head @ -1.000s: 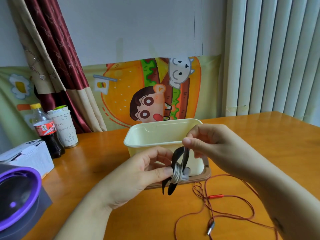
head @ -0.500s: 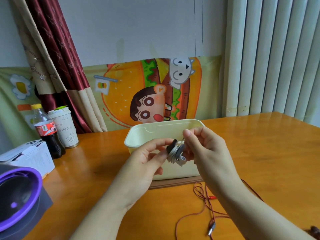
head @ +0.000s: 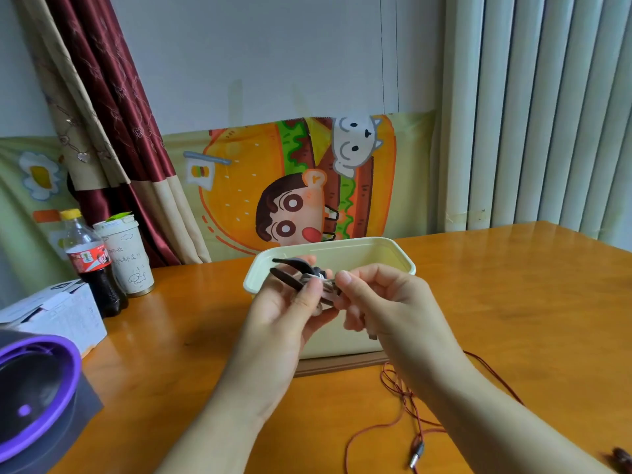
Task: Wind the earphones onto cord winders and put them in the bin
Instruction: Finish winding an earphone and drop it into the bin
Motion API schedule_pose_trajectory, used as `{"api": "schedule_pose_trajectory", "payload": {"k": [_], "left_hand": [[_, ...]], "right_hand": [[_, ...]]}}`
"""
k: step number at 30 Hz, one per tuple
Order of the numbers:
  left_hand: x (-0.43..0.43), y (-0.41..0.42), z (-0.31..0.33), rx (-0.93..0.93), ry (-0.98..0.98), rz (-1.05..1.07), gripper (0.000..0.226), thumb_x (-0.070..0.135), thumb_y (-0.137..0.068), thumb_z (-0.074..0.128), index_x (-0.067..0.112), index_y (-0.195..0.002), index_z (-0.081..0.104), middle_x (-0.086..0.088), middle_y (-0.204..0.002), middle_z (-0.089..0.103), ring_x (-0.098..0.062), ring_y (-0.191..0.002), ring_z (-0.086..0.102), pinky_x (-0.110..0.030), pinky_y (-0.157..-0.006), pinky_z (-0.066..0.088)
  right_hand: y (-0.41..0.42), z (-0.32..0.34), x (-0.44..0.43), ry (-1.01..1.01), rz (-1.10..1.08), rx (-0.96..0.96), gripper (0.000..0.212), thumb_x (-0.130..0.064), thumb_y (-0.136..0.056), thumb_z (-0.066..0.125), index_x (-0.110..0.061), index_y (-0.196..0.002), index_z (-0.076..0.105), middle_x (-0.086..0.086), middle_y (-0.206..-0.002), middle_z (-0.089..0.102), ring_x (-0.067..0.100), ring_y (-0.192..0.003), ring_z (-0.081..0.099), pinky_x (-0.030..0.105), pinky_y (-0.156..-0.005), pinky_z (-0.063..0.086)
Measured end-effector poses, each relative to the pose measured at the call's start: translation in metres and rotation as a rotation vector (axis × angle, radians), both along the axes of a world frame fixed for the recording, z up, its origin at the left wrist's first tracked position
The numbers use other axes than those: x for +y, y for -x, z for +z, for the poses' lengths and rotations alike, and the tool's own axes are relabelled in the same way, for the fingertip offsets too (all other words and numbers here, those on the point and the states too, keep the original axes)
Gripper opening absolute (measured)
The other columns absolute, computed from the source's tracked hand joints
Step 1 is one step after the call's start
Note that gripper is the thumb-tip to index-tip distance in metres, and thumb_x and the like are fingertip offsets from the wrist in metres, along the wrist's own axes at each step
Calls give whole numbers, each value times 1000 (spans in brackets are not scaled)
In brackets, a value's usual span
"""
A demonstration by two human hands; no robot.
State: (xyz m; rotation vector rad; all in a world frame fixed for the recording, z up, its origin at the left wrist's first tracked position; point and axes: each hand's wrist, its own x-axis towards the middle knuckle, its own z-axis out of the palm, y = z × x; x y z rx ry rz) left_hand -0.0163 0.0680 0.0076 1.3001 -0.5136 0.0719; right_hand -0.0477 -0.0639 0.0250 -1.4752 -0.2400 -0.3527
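Both grips, left hand (head: 287, 313) and right hand (head: 386, 302), pinch the wound winder (head: 297, 268), now lifted up by the bin (head: 369, 251); it can drop in soon.

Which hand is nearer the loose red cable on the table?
Right. The right hand hovers near the red cable, which runs under its forearm; the left hand is farther left, gripping the winder.

Cream bin (head: 342, 340), blk winder (head: 290, 263), red cord (head: 393, 381), orange table (head: 513, 302), maroon curtain (head: 113, 97).
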Motion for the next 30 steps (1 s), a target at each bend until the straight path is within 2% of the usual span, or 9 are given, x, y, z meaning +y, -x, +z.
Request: {"api": "schedule_pose_trajectory", "payload": {"k": [4, 9, 13, 18, 20, 25, 27, 29, 30], "left_hand": [[-2, 0, 2, 106, 139, -28, 34, 22, -79, 54, 22, -112, 63, -1, -99, 75, -17, -98, 71, -22, -70, 57], [-1, -2, 4, 159, 212, 23, 31, 24, -75, 52, 22, -104, 63, 0, -89, 75, -9, -78, 71, -28, -72, 48], [2, -2, 7, 243, 336, 23, 17, 17, -90, 48, 19, -99, 62, -1, -81, 72, -6, -65, 65, -29, -74, 44], [3, -4, 9, 276, 365, 44, 20, 23, -67, 59, 23, -87, 62, 0, -80, 71, -5, -65, 61, -28, -74, 43], [3, -5, 10, 296, 372, 84, 18, 23, -66, 59, 24, -83, 64, 1, -80, 71, -8, -68, 61, -28, -73, 44], [0, -2, 10, 275, 413, 48, 10, 23, -72, 58, 18, -80, 58, 7, -57, 56, -3, -50, 53, -27, -71, 39], [1, -2, 5, 257, 412, 3, 20, 24, -76, 58, 12, -91, 61, 1, -66, 62, -6, -61, 59, -28, -76, 42], [1, -3, 7, 279, 407, -59, 38, 26, -77, 62, 5, -108, 63, -11, -89, 68, -17, -81, 66, -34, -81, 52], [1, -3, 8, 290, 423, -105, 41, 28, -73, 69, 4, -105, 64, -13, -89, 68, -20, -79, 68, -37, -76, 58]], "right_hand": [[-5, 2, -10, 167, -38, 1, 33, -49, -69, 61, -18, -74, 70, -8, -51, 57, 1, -50, 46, 13, -52, 39], [-11, 3, -20, 226, -37, 9, 13, -27, -85, 66, -16, -80, 70, -12, -55, 61, -2, -53, 52, 11, -54, 43], [-13, 0, -20, 244, 43, 64, 10, -22, -86, 67, -13, -82, 69, -9, -60, 64, 1, -57, 55, 13, -57, 46], [-13, -5, -14, 185, 173, 166, 10, -18, -86, 67, -9, -83, 67, -5, -64, 65, 6, -60, 55, 18, -63, 49], [-14, -7, -13, 144, 210, 194, 9, -16, -86, 66, -7, -83, 67, -4, -65, 65, 7, -60, 55, 18, -63, 48], [-17, -8, -16, 17, 323, 244, 3, -3, -86, 63, -3, -83, 63, 2, -64, 59, 9, -58, 53, 17, -61, 48], [-18, -8, -19, -5, 362, 256, 7, 1, -86, 61, -3, -81, 62, 4, -65, 56, 10, -58, 52, 17, -61, 48], [-19, -9, -22, -43, 410, 276, 11, 3, -86, 60, -5, -78, 62, 5, -67, 57, 10, -59, 53, 18, -62, 49], [-19, -9, -23, -59, 424, 280, 12, 3, -85, 60, -5, -78, 62, 5, -68, 58, 11, -60, 54, 19, -62, 49]]}}
